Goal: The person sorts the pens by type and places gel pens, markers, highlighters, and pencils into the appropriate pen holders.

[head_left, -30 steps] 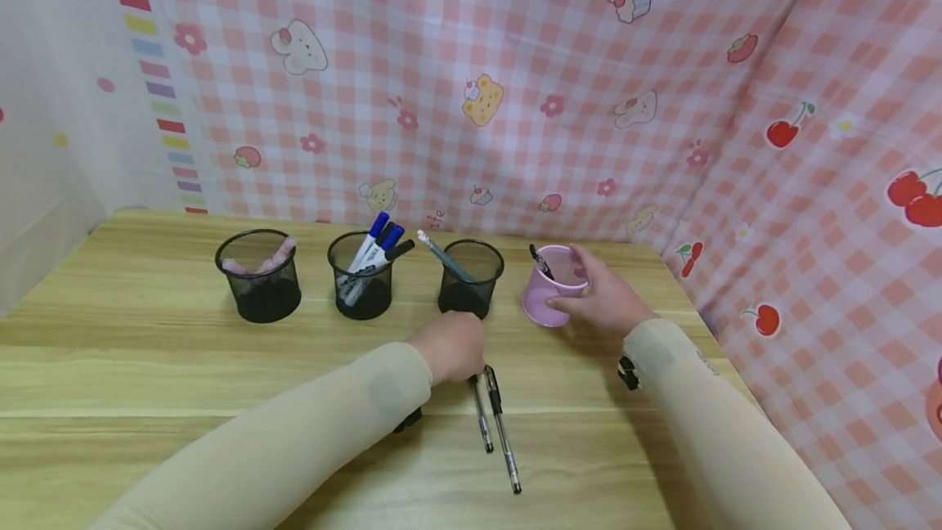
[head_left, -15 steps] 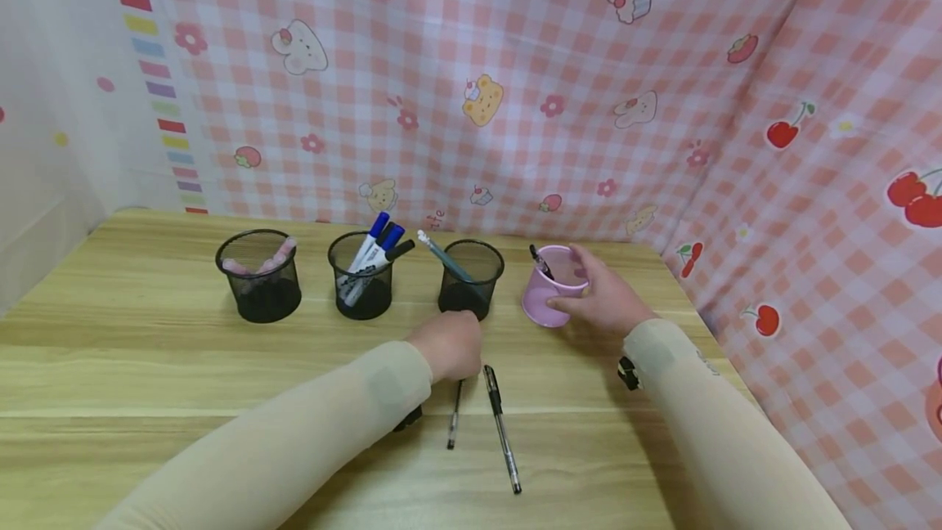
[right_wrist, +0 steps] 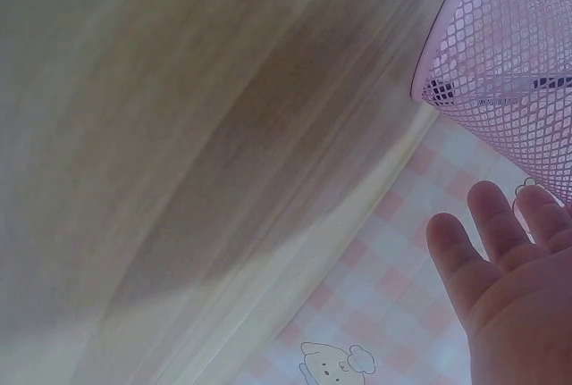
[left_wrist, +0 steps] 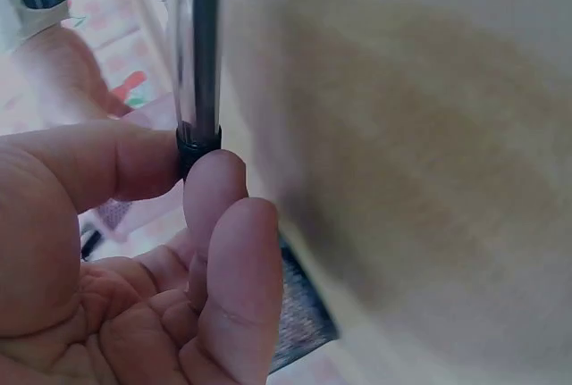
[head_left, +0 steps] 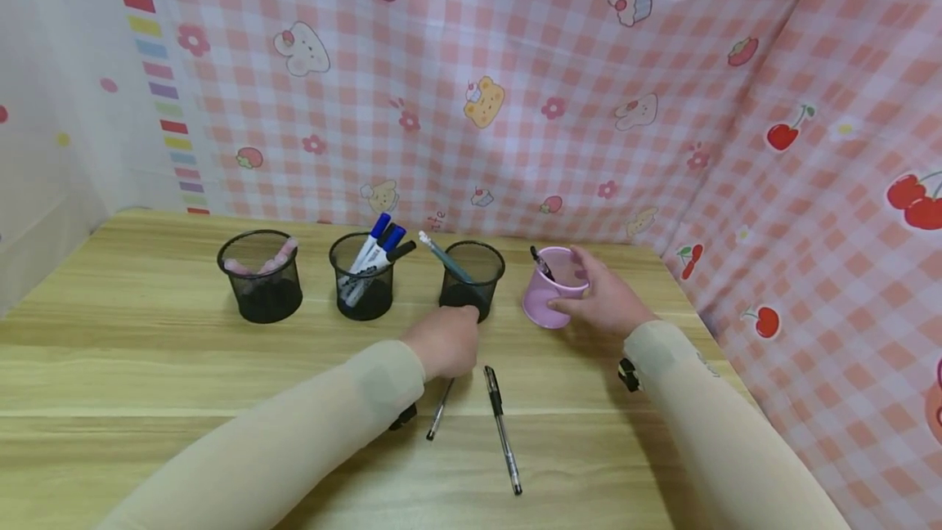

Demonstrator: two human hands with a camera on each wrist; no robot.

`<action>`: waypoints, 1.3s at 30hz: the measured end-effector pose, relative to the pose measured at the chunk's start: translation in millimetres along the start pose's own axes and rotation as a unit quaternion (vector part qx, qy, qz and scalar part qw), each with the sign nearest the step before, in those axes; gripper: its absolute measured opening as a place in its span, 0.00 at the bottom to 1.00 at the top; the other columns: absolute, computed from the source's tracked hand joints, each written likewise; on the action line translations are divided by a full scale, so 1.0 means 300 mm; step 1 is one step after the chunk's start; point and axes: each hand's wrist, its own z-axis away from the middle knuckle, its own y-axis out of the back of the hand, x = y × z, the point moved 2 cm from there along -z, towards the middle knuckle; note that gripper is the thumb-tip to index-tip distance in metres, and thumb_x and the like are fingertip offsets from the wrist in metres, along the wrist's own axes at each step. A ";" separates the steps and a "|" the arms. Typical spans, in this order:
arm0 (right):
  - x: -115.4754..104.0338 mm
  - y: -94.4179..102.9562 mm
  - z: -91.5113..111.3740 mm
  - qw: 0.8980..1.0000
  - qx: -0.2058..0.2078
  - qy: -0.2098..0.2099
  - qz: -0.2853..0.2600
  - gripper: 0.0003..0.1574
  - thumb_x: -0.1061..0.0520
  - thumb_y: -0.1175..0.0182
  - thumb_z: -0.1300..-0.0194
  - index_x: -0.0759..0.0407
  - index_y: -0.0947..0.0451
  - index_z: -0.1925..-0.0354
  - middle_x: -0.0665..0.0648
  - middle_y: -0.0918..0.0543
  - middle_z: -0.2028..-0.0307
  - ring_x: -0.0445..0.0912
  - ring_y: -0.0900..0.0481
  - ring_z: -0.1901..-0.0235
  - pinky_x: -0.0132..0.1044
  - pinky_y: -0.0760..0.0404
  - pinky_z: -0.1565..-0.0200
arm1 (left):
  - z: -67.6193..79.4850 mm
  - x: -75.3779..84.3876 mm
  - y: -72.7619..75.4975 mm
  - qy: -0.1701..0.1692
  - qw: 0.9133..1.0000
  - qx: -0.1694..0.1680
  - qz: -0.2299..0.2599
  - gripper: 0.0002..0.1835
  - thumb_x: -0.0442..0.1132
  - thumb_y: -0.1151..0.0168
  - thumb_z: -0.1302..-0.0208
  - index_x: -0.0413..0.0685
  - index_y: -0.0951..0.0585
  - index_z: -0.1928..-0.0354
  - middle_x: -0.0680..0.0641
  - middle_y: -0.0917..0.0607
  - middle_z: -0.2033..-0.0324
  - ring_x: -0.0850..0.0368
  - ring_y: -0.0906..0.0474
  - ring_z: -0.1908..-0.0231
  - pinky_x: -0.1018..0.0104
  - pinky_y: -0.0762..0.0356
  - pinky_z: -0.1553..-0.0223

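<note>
My left hand (head_left: 444, 342) pinches a clear gel pen (head_left: 439, 413) over the table, just in front of the third black mesh cup. In the left wrist view, thumb and fingertips meet on the black ring of this pen (left_wrist: 197, 54). Another gel pen (head_left: 504, 436) with a black cap lies on the wood to the right. My right hand (head_left: 612, 298) holds the pink mesh pen cup (head_left: 543, 307) by its right side, thumb across the front. One dark pen (head_left: 542, 263) leans inside that cup. In the right wrist view, several fingers stretch beside the cup's mesh (right_wrist: 509, 46).
Three black mesh cups stand in a row: one (head_left: 268, 301) with pink fuzzy items, one (head_left: 364, 303) with blue and black markers (head_left: 375, 256), one (head_left: 482, 268) with a teal pencil (head_left: 446, 259). A pink checked cloth (head_left: 441, 39) hangs behind the wooden table (head_left: 184, 350).
The lower end of the pen in my left hand has swung to the left, and that hand has shifted slightly left. The right hand and pink cup stay put.
</note>
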 end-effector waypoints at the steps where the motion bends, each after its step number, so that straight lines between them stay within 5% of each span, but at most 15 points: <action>1: 0.001 0.000 0.000 1.000 0.000 0.000 0.001 0.74 0.37 0.23 0.39 0.58 0.57 0.15 0.63 0.38 0.20 0.63 0.34 0.24 0.63 0.36 0.24 | 0.002 0.000 0.008 0.000 1.000 0.007 0.013 0.22 0.32 0.41 0.28 0.40 0.24 0.33 0.45 0.14 0.57 0.54 0.21 0.73 0.65 0.26 0.76; 10: 0.000 0.001 -0.004 1.000 0.004 0.011 -0.005 0.72 0.41 0.22 0.39 0.59 0.56 0.15 0.65 0.36 0.22 0.63 0.32 0.26 0.62 0.34 0.25 | 0.028 0.005 0.098 -0.006 0.993 0.077 0.087 0.21 0.41 0.39 0.25 0.50 0.24 0.33 0.47 0.14 0.41 0.53 0.19 0.59 0.59 0.20 0.60; 14: 0.003 0.002 -0.006 1.000 0.004 0.011 -0.003 0.72 0.40 0.23 0.39 0.59 0.56 0.15 0.65 0.36 0.21 0.63 0.32 0.26 0.62 0.35 0.25 | 0.031 0.005 0.122 -0.021 0.987 0.110 0.118 0.18 0.44 0.37 0.25 0.53 0.22 0.36 0.49 0.13 0.49 0.54 0.19 0.59 0.60 0.20 0.59; 19: 0.005 0.003 -0.005 1.000 0.004 0.011 -0.002 0.72 0.40 0.23 0.39 0.60 0.56 0.15 0.65 0.36 0.21 0.63 0.32 0.26 0.62 0.36 0.24 | 0.036 0.006 0.137 -0.029 0.974 0.130 0.185 0.20 0.45 0.35 0.25 0.55 0.23 0.35 0.51 0.15 0.62 0.55 0.19 0.70 0.62 0.20 0.69; 27: 0.005 0.002 -0.005 1.000 0.005 0.015 -0.004 0.71 0.41 0.23 0.39 0.60 0.55 0.15 0.65 0.36 0.21 0.63 0.32 0.26 0.62 0.36 0.24 | 0.035 0.005 0.152 -0.052 0.938 0.194 0.283 0.20 0.44 0.37 0.24 0.56 0.26 0.35 0.52 0.14 0.67 0.56 0.18 0.72 0.62 0.22 0.73; 34: 0.004 0.001 -0.004 1.000 0.003 0.011 -0.007 0.72 0.41 0.23 0.39 0.59 0.56 0.15 0.65 0.38 0.20 0.63 0.33 0.25 0.62 0.37 0.24 | 0.032 0.004 0.159 -0.055 0.910 0.235 0.336 0.21 0.46 0.38 0.22 0.57 0.28 0.32 0.52 0.12 0.63 0.58 0.14 0.67 0.60 0.18 0.66; 39: -0.001 0.001 0.000 1.000 0.003 0.007 -0.008 0.72 0.41 0.23 0.39 0.59 0.56 0.15 0.65 0.38 0.20 0.64 0.33 0.25 0.62 0.37 0.24 | 0.025 0.006 0.163 -0.070 0.878 0.277 0.385 0.19 0.42 0.38 0.23 0.56 0.27 0.34 0.48 0.12 0.63 0.53 0.11 0.68 0.60 0.14 0.63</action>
